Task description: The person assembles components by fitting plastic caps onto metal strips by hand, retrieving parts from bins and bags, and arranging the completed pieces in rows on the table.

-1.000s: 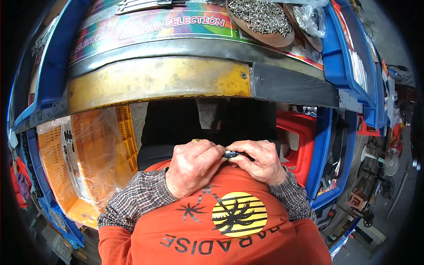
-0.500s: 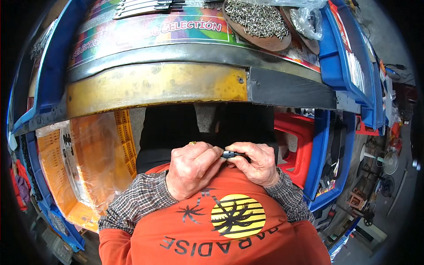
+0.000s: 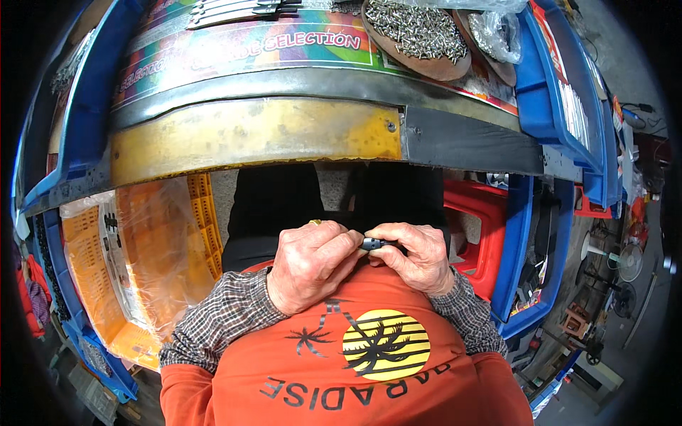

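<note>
My left hand (image 3: pixel 318 264) and my right hand (image 3: pixel 416 257) meet in front of my belly, above my lap. Between their fingertips is a small dark-grey, rounded piece (image 3: pixel 372 243) with a shiny surface. The left fingers pinch its left end, and the right thumb and fingers close on its right end. Most of it is covered by the fingers, so its kind cannot be made out. The workbench edge (image 3: pixel 256 136), a worn yellow strip, lies just beyond both hands.
On the bench sit a brown dish of small metal rivets or screws (image 3: pixel 415 32) and several flat metal strips with dark ends (image 3: pixel 238 10). Blue bins (image 3: pixel 558 92) flank the bench. An orange crate (image 3: pixel 92 277) stands left of my lap, a red stool (image 3: pixel 490 213) right.
The right fingers have shifted on the small dark-grey piece, the index now lying over its top. The left hand keeps its pinch. The whole view has moved slightly.
</note>
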Available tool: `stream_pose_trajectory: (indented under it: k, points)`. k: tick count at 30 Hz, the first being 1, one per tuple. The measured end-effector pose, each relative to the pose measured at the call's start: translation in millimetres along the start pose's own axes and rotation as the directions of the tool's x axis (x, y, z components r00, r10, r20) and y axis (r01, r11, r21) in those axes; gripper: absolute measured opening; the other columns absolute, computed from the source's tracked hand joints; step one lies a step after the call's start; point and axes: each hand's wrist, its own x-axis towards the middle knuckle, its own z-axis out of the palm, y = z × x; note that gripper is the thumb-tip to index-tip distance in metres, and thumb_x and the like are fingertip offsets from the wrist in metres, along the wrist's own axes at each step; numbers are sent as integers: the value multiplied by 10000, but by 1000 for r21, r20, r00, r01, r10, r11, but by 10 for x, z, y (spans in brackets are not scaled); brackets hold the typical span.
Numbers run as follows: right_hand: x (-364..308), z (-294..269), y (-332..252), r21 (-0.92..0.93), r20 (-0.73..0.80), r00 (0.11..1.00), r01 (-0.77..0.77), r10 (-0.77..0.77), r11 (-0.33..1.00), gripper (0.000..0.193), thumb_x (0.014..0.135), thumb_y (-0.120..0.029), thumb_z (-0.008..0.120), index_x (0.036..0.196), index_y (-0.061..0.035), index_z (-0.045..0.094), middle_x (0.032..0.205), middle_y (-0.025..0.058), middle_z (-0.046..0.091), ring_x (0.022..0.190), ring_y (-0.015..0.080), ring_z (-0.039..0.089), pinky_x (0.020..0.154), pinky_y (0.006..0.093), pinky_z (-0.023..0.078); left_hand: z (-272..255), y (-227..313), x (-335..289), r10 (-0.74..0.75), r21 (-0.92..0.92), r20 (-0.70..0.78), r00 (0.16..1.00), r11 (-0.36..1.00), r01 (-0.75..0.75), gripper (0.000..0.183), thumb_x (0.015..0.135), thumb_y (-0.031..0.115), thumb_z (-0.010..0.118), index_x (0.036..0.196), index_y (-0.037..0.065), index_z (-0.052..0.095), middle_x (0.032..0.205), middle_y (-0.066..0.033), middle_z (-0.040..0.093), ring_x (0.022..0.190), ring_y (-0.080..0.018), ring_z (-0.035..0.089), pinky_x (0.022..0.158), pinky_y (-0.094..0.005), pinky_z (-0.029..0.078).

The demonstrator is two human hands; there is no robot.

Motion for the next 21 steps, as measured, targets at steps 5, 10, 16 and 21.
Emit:
stream_pose_trajectory:
  k: [5,10,16,21]
  points:
    - [173,-120,-229,-157,-14,997,75,-78,985,265,777,-4,706,1023,10,609,842,129,662,710,251,671,597,317,533,-112,91,171,53,20,-68,996,998,-51,258,641,5,758,866,31,634,728,-70,612,591,-221,611,509,-308,477]
    - [465,-395,-562,-331,-40,987,135,-157,934,269,748,-49,739,991,8,638,814,121,663,660,223,654,578,303,518,-282,183,383,118,121,-111,987,987,-104,270,639,27,767,869,41,627,709,-65,593,557,-207,573,482,-314,442]
    - [835,-703,-837,-671,-182,918,147,-353,727,207,742,-13,722,932,-5,642,785,116,637,684,275,633,599,346,499,-488,273,535,151,186,-132,980,975,-125,252,655,24,738,881,31,627,696,-54,574,549,-207,567,479,-309,453]
    - [1149,-912,-671,-791,-203,914,58,-351,609,237,751,-9,699,985,-3,659,898,110,627,821,260,581,715,344,469,-587,270,607,100,197,-169,981,978,-66,280,627,-11,762,870,39,632,718,-71,599,570,-219,574,506,-315,438]
